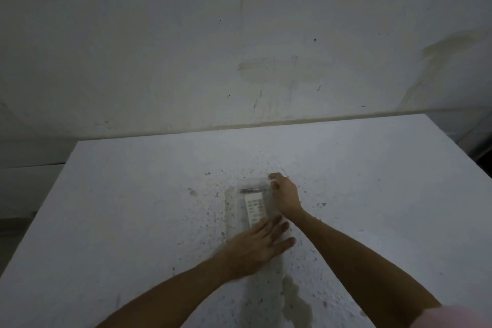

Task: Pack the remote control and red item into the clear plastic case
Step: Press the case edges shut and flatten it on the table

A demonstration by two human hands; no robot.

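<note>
Flat and spread, the left hand (259,243) presses the clear plastic case's (241,205) near end on the speckled table (133,208). Inside lie the remote control (256,209) and a dark item (251,190). Curled fingers of the right hand (283,194) pinch its far corner.

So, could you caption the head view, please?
Both hands, left and right, press the clear plastic case holding the remote control.

The clear plastic case (243,189) lies flat on the speckled white tabletop, long axis running near to far, its near end hidden. Inside, the white remote control (255,206) lies lengthwise, button face up. Just beyond its far end a slim dark reddish item (251,190) lies crosswise, too blurred to identify further.
</note>
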